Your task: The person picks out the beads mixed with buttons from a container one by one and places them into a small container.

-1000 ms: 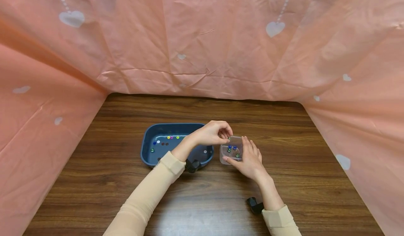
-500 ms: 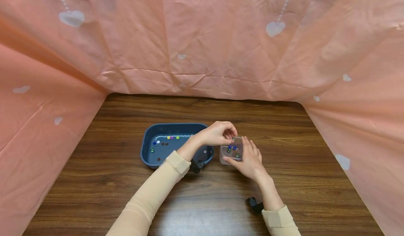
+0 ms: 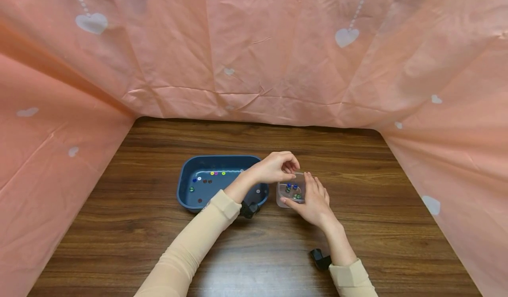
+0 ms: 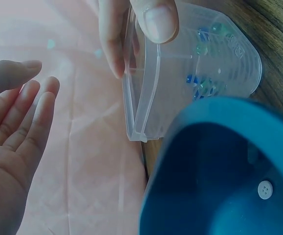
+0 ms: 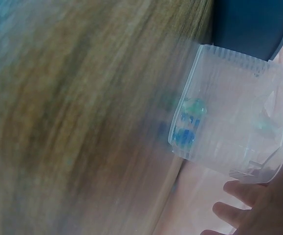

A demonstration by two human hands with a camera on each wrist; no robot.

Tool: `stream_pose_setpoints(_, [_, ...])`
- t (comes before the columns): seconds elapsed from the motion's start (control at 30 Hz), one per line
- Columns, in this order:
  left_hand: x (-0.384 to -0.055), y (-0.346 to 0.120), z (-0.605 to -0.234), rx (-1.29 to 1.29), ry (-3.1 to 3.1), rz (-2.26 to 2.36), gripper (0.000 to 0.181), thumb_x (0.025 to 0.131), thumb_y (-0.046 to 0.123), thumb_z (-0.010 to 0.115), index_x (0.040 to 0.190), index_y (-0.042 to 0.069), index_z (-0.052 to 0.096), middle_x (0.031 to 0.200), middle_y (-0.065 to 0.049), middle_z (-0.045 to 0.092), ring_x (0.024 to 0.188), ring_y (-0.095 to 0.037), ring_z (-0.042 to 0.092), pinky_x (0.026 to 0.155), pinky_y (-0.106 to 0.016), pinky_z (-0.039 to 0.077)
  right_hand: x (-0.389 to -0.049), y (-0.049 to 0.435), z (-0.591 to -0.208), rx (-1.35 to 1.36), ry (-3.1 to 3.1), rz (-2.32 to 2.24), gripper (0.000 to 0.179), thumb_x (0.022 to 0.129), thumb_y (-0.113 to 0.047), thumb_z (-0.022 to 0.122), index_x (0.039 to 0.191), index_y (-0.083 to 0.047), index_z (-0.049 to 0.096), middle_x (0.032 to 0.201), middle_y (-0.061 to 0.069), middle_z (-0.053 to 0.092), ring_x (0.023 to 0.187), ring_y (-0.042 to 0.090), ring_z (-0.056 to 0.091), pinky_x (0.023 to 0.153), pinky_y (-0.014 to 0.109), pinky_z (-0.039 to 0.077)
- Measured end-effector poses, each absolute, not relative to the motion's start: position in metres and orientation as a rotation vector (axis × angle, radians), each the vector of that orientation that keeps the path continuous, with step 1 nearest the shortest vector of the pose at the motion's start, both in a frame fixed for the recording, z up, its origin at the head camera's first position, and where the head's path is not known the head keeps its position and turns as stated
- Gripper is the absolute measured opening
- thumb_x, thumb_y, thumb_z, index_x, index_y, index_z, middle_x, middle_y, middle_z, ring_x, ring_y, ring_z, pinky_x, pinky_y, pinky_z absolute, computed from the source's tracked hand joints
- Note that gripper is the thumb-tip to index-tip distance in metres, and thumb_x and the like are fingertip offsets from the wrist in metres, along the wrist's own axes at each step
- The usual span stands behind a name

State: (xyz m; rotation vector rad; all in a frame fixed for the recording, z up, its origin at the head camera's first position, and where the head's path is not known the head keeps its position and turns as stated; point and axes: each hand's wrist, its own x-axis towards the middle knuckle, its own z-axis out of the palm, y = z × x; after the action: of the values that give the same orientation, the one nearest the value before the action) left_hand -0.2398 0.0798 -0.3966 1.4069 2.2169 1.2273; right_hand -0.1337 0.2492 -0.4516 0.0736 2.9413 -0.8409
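My left hand (image 3: pixel 274 167) hovers over the rim of a clear plastic container (image 4: pixel 173 93), its thumb and fingers apart with nothing between them in the left wrist view. My right hand (image 3: pixel 315 204) holds the container on the table, thumb on the near side and fingers on the far right side. Several blue and green glass marbles (image 5: pixel 185 136) lie at the container's bottom. Left of it stands a dark blue tub (image 3: pixel 218 157), partly covered by my left forearm. Inside the tub are several small buttons (image 3: pixel 212 173) and a green marble (image 3: pixel 192 189).
The tub and container stand close together on a brown wood-grain table (image 3: pixel 381 226). A pink curtain (image 3: pixel 254 58) with white hearts encloses its back and sides. Black wrist cameras, such as the right one (image 3: pixel 319 259), sit under both wrists.
My left hand has moved slightly right and let go of a green marble, which now lies with the others in the container. My right hand stays in place.
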Motion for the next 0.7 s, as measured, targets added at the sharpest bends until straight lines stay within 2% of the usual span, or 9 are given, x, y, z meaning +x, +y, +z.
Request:
stream_pose_setpoints(0.27, [-0.2394,0.0769,-0.3963,1.42,2.218,1.234,0.023,0.089,0.002,0.07,0.109,-0.005,0.063,0.104,-0.012,0.061,0.09,-0.017,0.064,0.078,-0.015,0.052,-0.1337,0.2493,-0.4513,0.076,2.934,-0.839,0.112,0.084,-0.064,0.064,0.155,0.002,0.008,0.161,0.022,0.007,0.146,0.043,0.003,0.112,0.07,0.005])
stream_pose_setpoints(0.7, [-0.2385,0.0695,-0.3922,1.418,2.222,1.28,0.021,0.088,0.002,0.07,0.107,-0.003,0.063,0.105,-0.017,0.063,0.09,-0.018,0.064,0.078,-0.015,0.053,-0.1342,0.2483,-0.4504,0.069,2.941,-0.838,0.112,0.084,-0.063,0.065,0.155,0.003,0.008,0.161,0.023,0.008,0.146,0.043,0.003,0.111,0.071,0.005])
